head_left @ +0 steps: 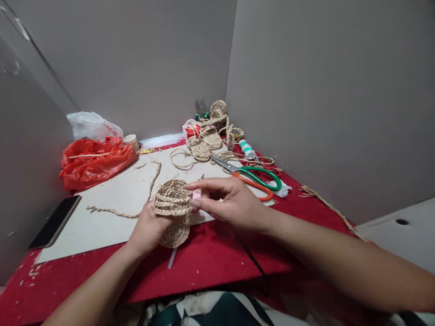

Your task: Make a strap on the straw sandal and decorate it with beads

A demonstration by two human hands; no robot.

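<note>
While your left hand (pixel 151 226) is closed around a woven straw slipper (pixel 172 206) above the table, your right hand's (pixel 233 203) thumb and forefinger, slightly parted, meet its three o'clock side; whether they pinch it, I cannot tell. Scissors (pixel 253 174) lie at two o'clock, a red bag (pixel 98 165) at ten.

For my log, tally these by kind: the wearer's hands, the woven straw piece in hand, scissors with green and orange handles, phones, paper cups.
Left hand and right hand: 2
Woven straw piece: 1
Scissors: 1
Phone: 1
Paper cup: 1
Total: 6
</note>
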